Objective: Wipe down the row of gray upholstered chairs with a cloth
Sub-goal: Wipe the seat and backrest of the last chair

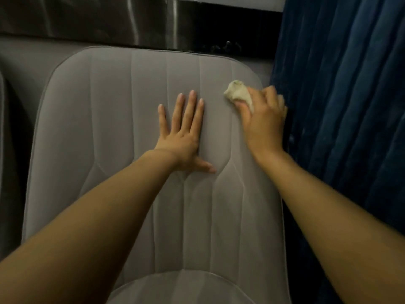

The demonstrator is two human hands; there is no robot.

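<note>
A gray upholstered chair [114,119] with stitched vertical seams fills the view; its backrest faces me and the seat cushion [186,286] shows at the bottom. My left hand [183,137] lies flat on the middle of the backrest, fingers spread, holding nothing. My right hand [263,119] presses a crumpled cream cloth [237,93] against the backrest's upper right part, close to its edge. Part of the cloth is hidden under my fingers.
A dark blue pleated curtain [341,106] hangs right beside the chair's right edge. Behind the chair runs a gray wall with a shiny dark metal strip [109,20]. The edge of a neighbouring chair [2,128] shows at far left.
</note>
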